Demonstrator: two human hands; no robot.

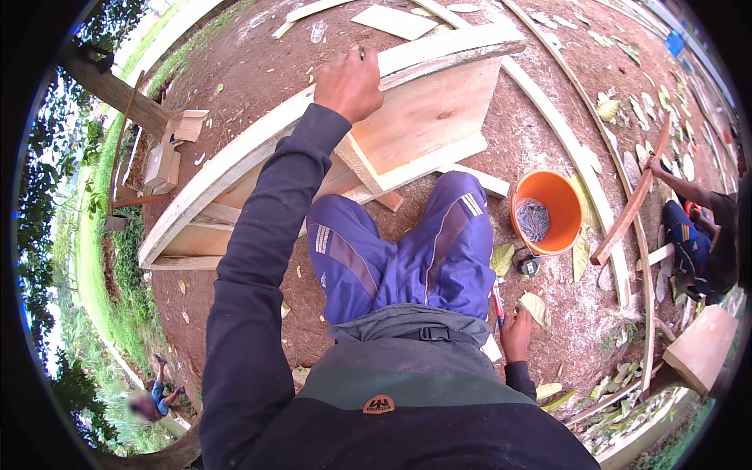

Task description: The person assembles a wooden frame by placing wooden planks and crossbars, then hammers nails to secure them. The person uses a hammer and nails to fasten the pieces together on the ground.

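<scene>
From my remote seat I see my left arm, in a dark long sleeve, stretched far forward and upward across the frame, ending in my left hand (349,84), which sits knuckles-up on the top edge of a pale, unpainted wooden box frame made of planks (423,117). That hand is curled into a fist around something thin and dark that pokes out just above the fingers; I cannot tell what it is. The frame lies on the reddish-brown dirt ground (540,133) directly ahead of my knees, which are in blue trousers with grey stripes, and a long curved pale plank (235,168) runs along its left side. My right arm hangs low beside my hip, and my right hand (515,335) is down near the ground, fingers folded loosely around a slim red-handled tool (498,304) that stands nearly upright. Just ahead of that hand sits a round orange plastic bucket (568,227), upright, holding a heap of grey metal nails (533,219) in its bottom. A small brown cardboard box (172,149) rests open on the dirt at the far left, well apart from both hands; its contents are not visible. At the right edge another person (701,235) crouches, holding a long reddish-brown wooden strip (630,207).
</scene>
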